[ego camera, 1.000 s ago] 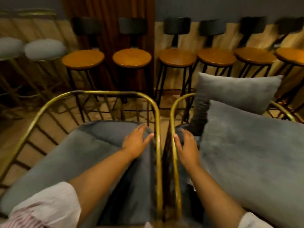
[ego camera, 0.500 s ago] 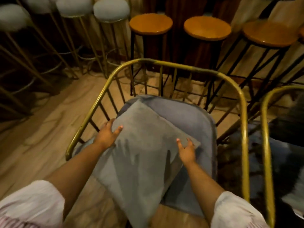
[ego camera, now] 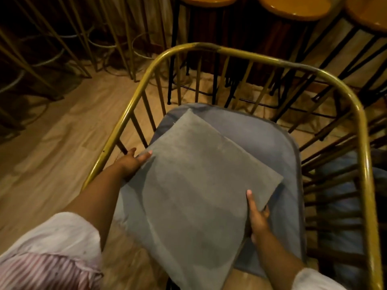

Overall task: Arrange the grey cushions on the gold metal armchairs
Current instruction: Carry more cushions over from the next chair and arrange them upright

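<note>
One grey cushion (ego camera: 194, 185) is held over the blue-grey seat pad (ego camera: 272, 143) of one gold metal armchair (ego camera: 209, 48). It sits skewed, one corner pointing toward the chair back and the near corner overhanging the seat front.

The left hand (ego camera: 130, 164) grips the cushion's left edge, thumb on top and the remaining digits hidden beneath. The right hand (ego camera: 258, 218) grips the lower right edge, index finger lying along the top face, the rest tucked under. Both hands are closed on the cushion; the cushion lies between them.

Judgement on the step in hand: the cushion is being positioned on the seat and is not yet squared. To do this well, it should be rotated until its far edge runs parallel to the back rail ahead of both hands, then pushed back and stood against the spindles. The left hand sits just beside the armrest rail, so that side leaves little room to turn.

Count:
- grey cushions: one in view.
- gold armchairs: one in full; a blurred object beyond the right hand cannot be identified.
- wooden bar stools (ego camera: 293, 7): three seats partly visible beyond the chair back.
- hands: two.
</note>
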